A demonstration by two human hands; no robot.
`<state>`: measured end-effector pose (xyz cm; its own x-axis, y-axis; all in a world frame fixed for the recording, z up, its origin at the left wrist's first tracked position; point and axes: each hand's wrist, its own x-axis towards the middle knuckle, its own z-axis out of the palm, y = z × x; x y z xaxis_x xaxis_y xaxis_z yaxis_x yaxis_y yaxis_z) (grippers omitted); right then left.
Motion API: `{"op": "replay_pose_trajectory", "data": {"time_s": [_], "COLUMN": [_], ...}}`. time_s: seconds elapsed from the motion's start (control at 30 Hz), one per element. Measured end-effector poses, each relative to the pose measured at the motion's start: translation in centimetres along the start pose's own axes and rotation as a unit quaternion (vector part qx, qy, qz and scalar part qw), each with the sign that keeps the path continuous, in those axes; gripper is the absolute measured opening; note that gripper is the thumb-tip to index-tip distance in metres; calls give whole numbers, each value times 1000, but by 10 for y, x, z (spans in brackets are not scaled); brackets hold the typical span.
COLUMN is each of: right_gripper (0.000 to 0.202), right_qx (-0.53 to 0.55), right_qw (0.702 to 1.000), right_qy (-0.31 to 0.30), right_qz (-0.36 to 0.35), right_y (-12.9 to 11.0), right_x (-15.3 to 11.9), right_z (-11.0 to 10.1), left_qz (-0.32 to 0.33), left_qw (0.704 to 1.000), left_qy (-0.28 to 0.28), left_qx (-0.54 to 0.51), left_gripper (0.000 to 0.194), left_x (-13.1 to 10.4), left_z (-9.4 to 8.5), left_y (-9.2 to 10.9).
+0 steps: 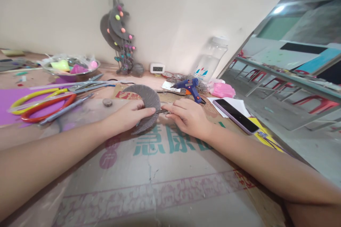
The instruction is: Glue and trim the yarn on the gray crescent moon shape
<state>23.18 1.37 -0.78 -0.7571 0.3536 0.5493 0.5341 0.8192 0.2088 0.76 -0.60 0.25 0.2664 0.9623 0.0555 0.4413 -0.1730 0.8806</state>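
Observation:
A grey, yarn-wrapped crescent (145,94) is upright above the printed cardboard (170,163), its curved back toward the right. My left hand (130,115) grips it from the left, with the thumb across its front and the other fingers mostly hidden behind. At the crescent's right edge, my right hand (186,115) pinches a small, thin dark item (163,112) between thumb and forefinger; its tip meets the crescent near my left thumb. What this item is cannot be made out.
Scissors with red (48,108) and yellow handles lie left. Behind stand a bowl (71,72), a hanging crescent ornament (117,25), a timer (157,68), a blue glue gun (190,87) and a bottle (210,58). A phone (236,116) lies right.

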Motion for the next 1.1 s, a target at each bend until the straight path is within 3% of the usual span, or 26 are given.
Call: {"op": "replay_pose_trajectory", "data": {"time_s": [0.47, 0.6, 1.1], "right_gripper": [30, 29, 27], "right_qx": [27, 69, 86], "right_qw": [999, 996, 990], "right_qy": [-8, 8, 56], "right_qz": [24, 63, 98], "right_y": [0, 1, 1], "right_x": [-1, -1, -3], "right_z": [1, 2, 2], "left_qz": [-1, 1, -1], "left_qw": [1000, 1000, 1000], "left_qy": [-12, -1, 13], "left_qx": [-6, 3, -4], "left_gripper": [25, 26, 32], "left_x": [0, -1, -1], "left_z": [0, 0, 2], "left_y": [3, 4, 4]}}
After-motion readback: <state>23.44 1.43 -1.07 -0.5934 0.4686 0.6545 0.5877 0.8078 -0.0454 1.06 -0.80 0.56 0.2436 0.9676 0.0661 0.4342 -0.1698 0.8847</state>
